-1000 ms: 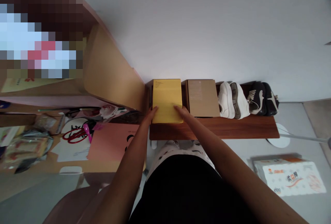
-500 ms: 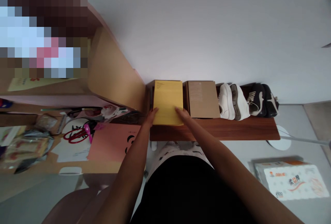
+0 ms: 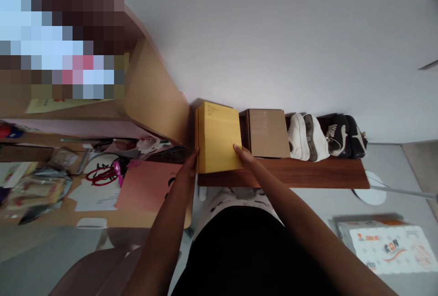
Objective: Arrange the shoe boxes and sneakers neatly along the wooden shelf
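A yellow box (image 3: pixel 217 135) stands at the left end of a low dark wooden shelf (image 3: pixel 308 175). It is tilted up, so its left side shows. My left hand (image 3: pixel 190 164) presses against its left near corner. My right hand (image 3: pixel 245 155) grips its right near edge, thumb on the lid. A brown cardboard box (image 3: pixel 268 132) lies flat just to the right of the yellow one, close to my right hand.
White shoes (image 3: pixel 307 136) and black shoes (image 3: pixel 348 135) line the shelf to the right. A desk on the left carries a pink sheet (image 3: pixel 145 186), red scissors (image 3: pixel 99 176) and clutter. A tissue pack (image 3: pixel 386 245) lies on the floor at the right.
The yellow box lay flat on the shelf before; now both hands have raised it and drawn it nearer, and its left side has come into sight.
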